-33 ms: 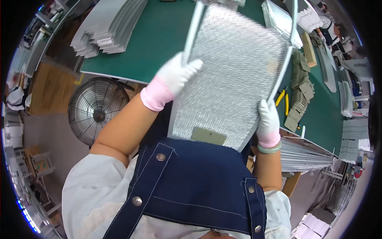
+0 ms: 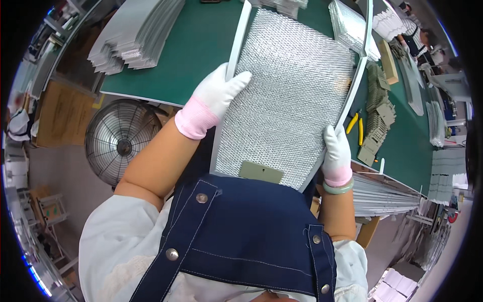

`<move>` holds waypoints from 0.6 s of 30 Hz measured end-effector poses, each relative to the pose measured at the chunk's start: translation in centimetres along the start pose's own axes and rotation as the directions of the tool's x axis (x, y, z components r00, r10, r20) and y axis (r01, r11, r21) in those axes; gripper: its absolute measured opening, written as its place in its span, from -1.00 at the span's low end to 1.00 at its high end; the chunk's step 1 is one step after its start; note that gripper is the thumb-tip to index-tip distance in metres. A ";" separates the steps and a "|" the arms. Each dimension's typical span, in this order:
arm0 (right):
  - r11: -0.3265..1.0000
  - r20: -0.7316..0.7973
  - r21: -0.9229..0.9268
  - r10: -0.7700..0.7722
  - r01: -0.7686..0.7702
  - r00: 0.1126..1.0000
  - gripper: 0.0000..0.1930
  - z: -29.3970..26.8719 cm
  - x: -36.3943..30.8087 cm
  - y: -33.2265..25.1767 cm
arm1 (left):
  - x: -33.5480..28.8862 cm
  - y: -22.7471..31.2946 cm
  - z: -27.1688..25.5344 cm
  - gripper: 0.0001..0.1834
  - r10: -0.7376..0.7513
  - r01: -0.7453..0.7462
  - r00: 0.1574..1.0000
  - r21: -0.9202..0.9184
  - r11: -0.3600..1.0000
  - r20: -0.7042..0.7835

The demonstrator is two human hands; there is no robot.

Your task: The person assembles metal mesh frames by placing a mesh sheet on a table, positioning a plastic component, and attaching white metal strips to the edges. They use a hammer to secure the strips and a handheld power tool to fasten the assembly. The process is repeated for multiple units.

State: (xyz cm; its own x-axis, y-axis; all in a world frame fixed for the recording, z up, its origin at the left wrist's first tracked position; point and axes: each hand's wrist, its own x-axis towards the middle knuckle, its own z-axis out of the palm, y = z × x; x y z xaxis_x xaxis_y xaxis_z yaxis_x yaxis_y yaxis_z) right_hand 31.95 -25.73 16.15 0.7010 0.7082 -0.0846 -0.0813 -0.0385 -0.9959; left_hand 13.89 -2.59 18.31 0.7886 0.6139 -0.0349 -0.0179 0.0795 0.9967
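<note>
I hold a silver metal-mesh filter panel [image 2: 289,100] in front of my navy apron. Pale metal frame strips edge its two long sides. My left hand [image 2: 219,93], in a white glove with a pink cuff, is closed round the left frame strip [image 2: 236,43], thumb over the mesh. Lower on the opposite side, my gloved right hand [image 2: 337,153] grips the right frame strip [image 2: 354,85]. Above that strip, another length of pale strip angles upward at a joint. Near my apron, a flat olive-grey plate [image 2: 260,172] lies at the panel's lower edge.
Stacked silver sheets [image 2: 136,32] lie at the left of the green table [image 2: 201,45]. Yellow-handled pliers [image 2: 357,128] and a row of olive-grey plates [image 2: 380,118] lie at right, near a wooden block [image 2: 388,63]. A floor fan [image 2: 123,146] stands at left. Another person works far right.
The panel and its side strips have shifted slightly left, and the panel's upper edge sits a little lower. Both hands keep their grip.
</note>
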 end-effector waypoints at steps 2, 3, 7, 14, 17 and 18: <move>0.999 0.033 0.050 0.011 -0.013 0.999 -0.81 -0.8 -0.1 0.0 | 0.1 0.4 0.9 -0.60 0.033 -0.018 0.999 -0.343 0.939 0.039; 0.999 0.026 0.029 -0.017 0.016 1.000 -0.80 -0.3 0.0 -0.4 | 0.2 0.4 0.8 -0.60 0.048 -0.048 0.999 -0.176 0.983 -0.003; 0.995 0.007 -0.078 -0.059 0.059 0.998 -0.77 0.1 -0.2 -1.0 | 0.5 -0.2 0.6 -0.59 0.080 -0.069 0.995 0.185 0.980 -0.055; 0.995 -0.021 -0.062 -0.080 0.079 0.997 -0.80 -0.2 0.0 -1.1 | 0.9 -0.2 -0.3 -0.55 0.071 -0.066 0.995 -0.063 0.996 0.074; 0.984 0.043 -0.118 -0.127 0.132 0.991 -0.83 -0.2 0.2 -1.7 | 1.3 0.1 -0.4 -0.55 0.091 -0.091 0.993 -0.002 0.996 0.071; 0.990 0.083 -0.084 -0.107 0.114 0.991 -0.83 -0.9 0.4 -1.9 | 1.8 0.4 -0.9 -0.55 0.097 -0.077 0.988 -0.158 0.985 0.124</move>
State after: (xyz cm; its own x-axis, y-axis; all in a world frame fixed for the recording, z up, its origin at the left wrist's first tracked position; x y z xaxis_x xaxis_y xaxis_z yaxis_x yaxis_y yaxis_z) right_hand 33.03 -25.96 17.95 0.6443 0.7643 0.0250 0.0590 -0.0171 -0.9981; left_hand 14.73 -0.77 18.61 0.8535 0.5162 0.0711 -0.1748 0.1551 0.9723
